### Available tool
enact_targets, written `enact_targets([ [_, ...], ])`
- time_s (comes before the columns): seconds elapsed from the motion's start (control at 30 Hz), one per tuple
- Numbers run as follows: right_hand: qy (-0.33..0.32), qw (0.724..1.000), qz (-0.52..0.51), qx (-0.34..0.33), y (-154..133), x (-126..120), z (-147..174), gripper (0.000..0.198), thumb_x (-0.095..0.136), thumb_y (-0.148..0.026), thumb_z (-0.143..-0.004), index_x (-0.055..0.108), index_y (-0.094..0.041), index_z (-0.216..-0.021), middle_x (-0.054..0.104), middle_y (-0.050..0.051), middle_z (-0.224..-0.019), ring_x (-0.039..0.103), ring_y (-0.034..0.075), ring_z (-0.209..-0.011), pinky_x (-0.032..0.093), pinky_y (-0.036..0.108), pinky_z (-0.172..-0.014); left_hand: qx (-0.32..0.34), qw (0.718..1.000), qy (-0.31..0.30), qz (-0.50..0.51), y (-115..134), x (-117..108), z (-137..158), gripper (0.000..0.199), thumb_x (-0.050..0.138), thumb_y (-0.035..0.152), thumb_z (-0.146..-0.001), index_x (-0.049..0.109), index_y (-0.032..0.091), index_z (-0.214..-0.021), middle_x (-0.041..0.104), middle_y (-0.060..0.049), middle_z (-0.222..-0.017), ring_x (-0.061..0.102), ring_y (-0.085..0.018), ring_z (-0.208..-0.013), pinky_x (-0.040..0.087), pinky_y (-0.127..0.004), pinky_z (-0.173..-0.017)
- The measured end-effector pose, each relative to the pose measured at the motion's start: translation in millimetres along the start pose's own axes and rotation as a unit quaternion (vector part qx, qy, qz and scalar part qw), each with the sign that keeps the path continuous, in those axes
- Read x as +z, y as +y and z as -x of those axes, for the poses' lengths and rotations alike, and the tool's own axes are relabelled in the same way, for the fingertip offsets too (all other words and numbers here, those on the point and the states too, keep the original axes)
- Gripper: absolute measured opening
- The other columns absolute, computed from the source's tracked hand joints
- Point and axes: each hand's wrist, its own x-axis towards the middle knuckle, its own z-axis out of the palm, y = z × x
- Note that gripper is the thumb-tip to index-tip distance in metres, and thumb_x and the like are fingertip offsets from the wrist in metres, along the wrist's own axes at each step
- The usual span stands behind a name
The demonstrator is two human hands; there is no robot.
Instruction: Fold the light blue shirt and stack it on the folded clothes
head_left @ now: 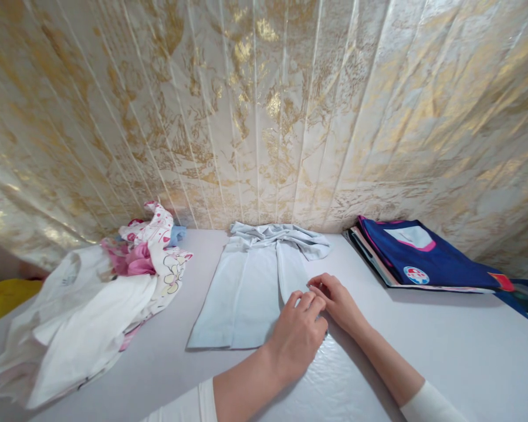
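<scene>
A pale blue garment lies in front of me, its body spread flat. Its far end is bunched and wrinkled, and its kind is unclear. My left hand is closed at the near right edge, fingers curled over the cloth there. Just beyond and to the right, my right hand has bent fingers close to the left hand's fingertips, by the same edge. The left hand covers part of that edge, so what lies between the right fingers is hidden.
White and pink clothes lie in a loose pile on the left of the white table. A neat stack with a dark blue garment on top stands at the right. Something yellow shows at far left. A gold-patterned curtain hangs behind.
</scene>
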Motion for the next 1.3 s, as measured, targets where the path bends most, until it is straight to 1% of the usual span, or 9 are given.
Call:
enact_targets([
  [0.17, 0.006, 0.999, 0.041, -0.033, 6.4, 16.3, -26.2, 0.009, 0.06, -0.024, -0.083, 0.062, -0.019, -0.091, 0.059, 0.004, -0.083, 0.053, 0.022, -0.08, 0.042, 0.036, -0.076, -0.022, 0.997, 0.01, 0.071, 1.6, 3.1, 5.7, 0.012, 0.069, 0.019, -0.084, 0.06, 0.018, -0.077, 0.057, -0.002, -0.104, 0.051, -0.021, -0.101, 0.039, -0.037, -0.087],
  [0.33, 0.009, 0.998, 0.041, -0.041, 9.7, 19.6, -27.1, 0.009, 0.062, -0.022, -0.083, 0.061, -0.02, -0.091, 0.059, 0.005, -0.084, 0.053, 0.023, -0.08, 0.042, 0.037, -0.076, -0.058, 0.991, -0.017, 0.121, 4.7, -0.1, 9.4, 0.012, 0.071, 0.018, -0.084, 0.06, 0.02, -0.078, 0.059, 0.0, -0.097, 0.052, -0.019, -0.091, 0.04, -0.034, -0.079],
  [0.43, 0.018, 0.998, 0.035, -0.047, 6.9, 15.9, -23.5, 0.008, 0.06, -0.023, -0.085, 0.059, -0.02, -0.092, 0.06, 0.005, -0.088, 0.053, 0.023, -0.082, 0.043, 0.037, -0.077, -0.097, 0.98, -0.033, 0.17, 3.8, -6.6, 14.6, 0.017, 0.074, 0.015, -0.08, 0.06, 0.021, -0.088, 0.061, 0.002, -0.094, 0.054, -0.018, -0.089, 0.042, -0.031, -0.078],
  [0.53, 0.033, 0.998, 0.009, -0.056, -0.3, 10.2, -16.9, 0.006, 0.054, -0.023, -0.09, 0.056, -0.021, -0.094, 0.059, 0.005, -0.093, 0.053, 0.023, -0.086, 0.044, 0.037, -0.08, -0.117, 0.975, -0.035, 0.185, -4.2, -14.9, 22.5, 0.026, 0.072, 0.011, -0.08, 0.058, 0.022, -0.099, 0.062, 0.002, -0.098, 0.055, -0.019, -0.092, 0.043, -0.031, -0.08],
  [0.63, 0.031, 0.997, -0.038, -0.064, -10.4, 3.3, -3.6, 0.006, 0.049, -0.022, -0.093, 0.054, -0.022, -0.089, 0.058, 0.004, -0.088, 0.052, 0.021, -0.084, 0.043, 0.035, -0.078, -0.115, 0.979, -0.05, 0.158, -16.4, -21.6, 29.0, 0.022, 0.069, 0.009, -0.082, 0.058, 0.022, -0.097, 0.061, 0.001, -0.099, 0.054, -0.019, -0.093, 0.042, -0.031, -0.081],
  [0.83, -0.049, 0.991, -0.071, -0.104, -28.2, -13.1, 40.5, 0.007, 0.045, -0.022, -0.095, 0.051, -0.022, -0.093, 0.054, 0.002, -0.084, 0.05, 0.019, -0.079, 0.041, 0.033, -0.071, -0.089, 0.987, -0.089, 0.096, -29.9, -28.1, 32.5, 0.017, 0.07, 0.015, -0.084, 0.058, 0.021, -0.094, 0.058, 0.0, -0.102, 0.054, -0.02, -0.095, 0.043, -0.033, -0.083],
  [0.97, -0.102, 0.986, -0.024, -0.133, -33.9, -18.7, 58.1, 0.014, 0.053, -0.016, -0.086, 0.05, -0.022, -0.098, 0.053, 0.003, -0.086, 0.049, 0.019, -0.075, 0.04, 0.031, -0.066, -0.113, 0.985, -0.075, 0.102, -28.5, -25.3, 33.7, 0.013, 0.066, 0.011, -0.085, 0.059, 0.021, -0.09, 0.059, 0.0, -0.097, 0.056, -0.019, -0.091, 0.045, -0.031, -0.08],
  [1.13, -0.071, 0.988, 0.011, -0.138, -31.2, -14.3, 59.3, 0.029, 0.047, -0.001, -0.076, 0.048, -0.021, -0.096, 0.054, 0.004, -0.088, 0.05, 0.02, -0.077, 0.04, 0.029, -0.064, -0.138, 0.975, -0.066, 0.159, -26.6, -21.0, 34.4, 0.014, 0.058, 0.007, -0.088, 0.059, 0.021, -0.093, 0.06, 0.001, -0.094, 0.06, -0.016, -0.084, 0.046, -0.026, -0.075],
  [1.3, -0.064, 0.989, 0.0, -0.133, -28.9, -13.2, 59.4, 0.025, 0.042, 0.0, -0.081, 0.051, -0.021, -0.092, 0.055, 0.005, -0.087, 0.053, 0.019, -0.078, 0.044, 0.03, -0.067, -0.134, 0.968, -0.066, 0.201, -26.1, -30.1, 38.1, 0.036, 0.053, -0.004, -0.081, 0.053, 0.021, -0.106, 0.058, -0.001, -0.105, 0.059, -0.016, -0.093, 0.048, -0.026, -0.083],
])
